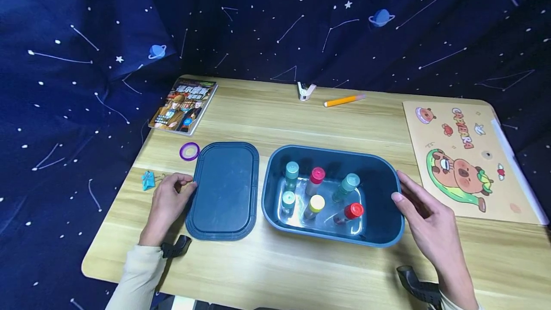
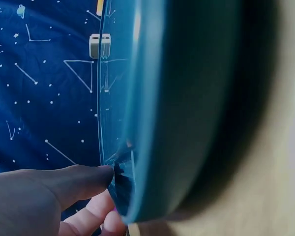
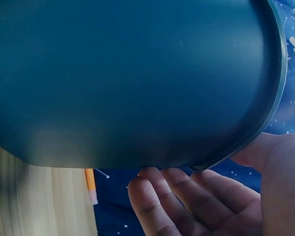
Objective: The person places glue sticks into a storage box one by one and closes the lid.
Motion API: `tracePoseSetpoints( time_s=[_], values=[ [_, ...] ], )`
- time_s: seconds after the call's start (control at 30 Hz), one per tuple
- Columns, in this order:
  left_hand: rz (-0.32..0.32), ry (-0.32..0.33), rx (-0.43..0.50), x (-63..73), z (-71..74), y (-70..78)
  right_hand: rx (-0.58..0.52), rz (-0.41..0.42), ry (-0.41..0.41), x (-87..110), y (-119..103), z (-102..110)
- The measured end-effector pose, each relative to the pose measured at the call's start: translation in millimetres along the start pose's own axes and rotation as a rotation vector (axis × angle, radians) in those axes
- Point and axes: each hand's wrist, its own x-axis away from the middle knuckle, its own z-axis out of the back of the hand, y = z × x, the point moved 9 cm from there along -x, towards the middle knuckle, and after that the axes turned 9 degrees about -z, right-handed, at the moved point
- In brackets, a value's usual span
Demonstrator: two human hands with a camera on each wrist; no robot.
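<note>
A deep blue storage box point(image 1: 383, 200) sits right of the table's middle, holding several small clear bottles with teal, red and yellow caps, such as the yellow-capped bottle point(image 1: 316, 204). At its right end, my right hand point(image 1: 435, 226) holds the rim, thumb over the edge and fingers against the outer wall; the right wrist view shows these fingers point(image 3: 196, 196) under the box's end. To the left lies a matching flat blue lid point(image 1: 225, 190). My left hand point(image 1: 168, 200) pinches the lid's left edge, with the thumb point(image 2: 88, 179) at the edge in the left wrist view.
Beyond the lid are a purple ring point(image 1: 189, 151) and a book point(image 1: 185, 105); a teal clip point(image 1: 148, 180) lies by the left hand. Toward the back edge are a small white gadget point(image 1: 304, 92) and an orange marker point(image 1: 344, 100). A capybara folder point(image 1: 469, 161) lies right.
</note>
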Motion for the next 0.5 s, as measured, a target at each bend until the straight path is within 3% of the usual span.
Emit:
tracePoseSetpoints(
  time_s=[0.2, 0.33, 0.43, 0.5],
  values=[
    [0.012, 0.034, -0.040, -1.2, 6.3, 0.1, 0.001, 0.001, -0.001, 0.3, -0.4, -0.6],
    [0.068, 0.055, -0.030, -0.6, 13.0, 0.0, 0.003, 0.003, 0.002, 0.3, -0.9, -0.7],
    [0.130, 0.026, 0.076, 1.2, 16.9, 0.7, 0.000, 0.005, 0.003, 0.0, -0.6, -0.3],
    [0.156, -0.027, 0.216, 2.3, 16.1, 3.9, 0.001, 0.003, 0.003, 0.1, 0.0, 0.0]
  ],
)
